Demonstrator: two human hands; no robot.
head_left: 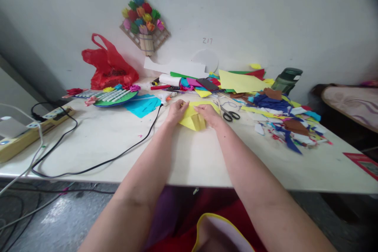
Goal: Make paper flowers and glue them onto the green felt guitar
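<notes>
A yellow paper point(193, 122) with creases and a folded flap is held above the middle of the white table. My left hand point(177, 111) pinches its left edge, fingers closed. On the other side, my right hand point(209, 114) grips the paper near its top with thumb and fingers pressed together. Black-handled scissors point(231, 116) lie just right of my right hand. Behind my left hand is a white glue gun point(164, 99) with a black cord.
Cut paper scraps point(297, 126) are heaped at the right, near a green bottle point(286, 80). At the left are a red bag point(110, 67), a blue sheet point(143, 105) and a power strip point(35, 134). The black cord loops across the table's left half.
</notes>
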